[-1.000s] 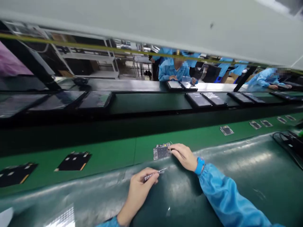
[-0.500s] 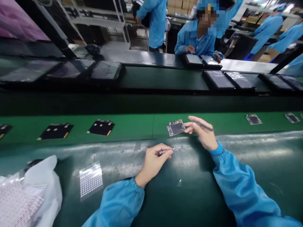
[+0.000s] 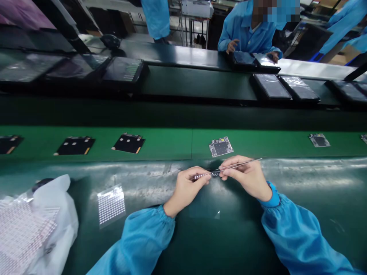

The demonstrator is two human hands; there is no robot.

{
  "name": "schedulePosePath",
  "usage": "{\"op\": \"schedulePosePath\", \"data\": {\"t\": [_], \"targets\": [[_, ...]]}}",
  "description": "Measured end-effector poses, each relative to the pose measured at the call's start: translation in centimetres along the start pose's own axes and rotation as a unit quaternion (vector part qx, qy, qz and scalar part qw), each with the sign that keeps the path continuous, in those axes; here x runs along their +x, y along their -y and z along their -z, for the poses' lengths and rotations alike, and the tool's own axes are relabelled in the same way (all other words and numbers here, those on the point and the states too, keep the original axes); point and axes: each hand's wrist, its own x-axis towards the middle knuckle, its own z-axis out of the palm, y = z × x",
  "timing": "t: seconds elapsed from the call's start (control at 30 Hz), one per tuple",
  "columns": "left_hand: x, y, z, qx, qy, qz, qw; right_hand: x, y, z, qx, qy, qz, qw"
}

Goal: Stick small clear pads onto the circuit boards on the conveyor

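Note:
Pinched between thumb and fingers of my left hand is a narrow sheet of small white stickers, seen nearly edge-on. My right hand grips thin metal tweezers; their tips point left and reach the right end of the sheet. Whether the tips touch a sticker is too small to tell. Just beyond both hands, a circuit board with a yellow spot lies on the green belt. A clear sheet with rows of white stickers lies left of my left hand.
Boards with black covers lie on the belt to the left, and another bare board to the right. A white plastic bag with sticker sheets sits at lower left. Black trays stand on the shelf beyond; a co-worker handles others there.
My right hand has moved from beside the circuit board down to the sticker sheet, bringing the tweezers to it. My left hand stays nearly in place. The view has tilted downward.

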Motion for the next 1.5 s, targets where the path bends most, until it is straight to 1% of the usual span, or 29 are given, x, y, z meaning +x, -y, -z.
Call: {"op": "schedulePosePath", "data": {"t": [0.17,0.73,0.9,1.03,1.1,1.17,1.3,1.4,1.5], "targets": [[0.0,0.2,0.0,0.006,0.002,-0.001,1.000,0.1,-0.2,-0.5,-0.035,-0.005,0.003,0.999],[0.0,0.2,0.0,-0.008,0.007,0.016,1.000,0.4,-0.8,-0.8,-0.028,-0.013,-0.015,0.999],[-0.1,0.2,0.0,-0.015,0.007,0.014,1.000,0.5,-0.9,-0.9,-0.019,-0.013,-0.017,1.000],[-0.1,0.3,0.1,-0.002,0.011,0.007,1.000,0.4,-0.8,-0.9,-0.003,-0.022,-0.010,1.000],[0.0,0.4,0.1,0.005,0.010,-0.004,1.000,0.6,-0.7,-0.5,-0.004,-0.028,-0.004,1.000],[0.1,0.5,0.1,0.008,0.006,-0.015,1.000,1.4,-0.8,0.5,-0.013,-0.047,0.005,0.999],[0.2,0.5,0.1,0.005,-0.004,-0.024,1.000,4.8,-1.8,3.6,-0.032,-0.131,0.035,0.990],[0.3,0.4,0.1,-0.004,-0.007,-0.024,1.000,7.7,-3.2,5.5,-0.040,-0.163,0.022,0.986],[0.3,0.3,0.2,-0.006,-0.008,-0.029,1.000,9.3,-4.3,6.3,-0.055,-0.166,-0.008,0.985]]}}
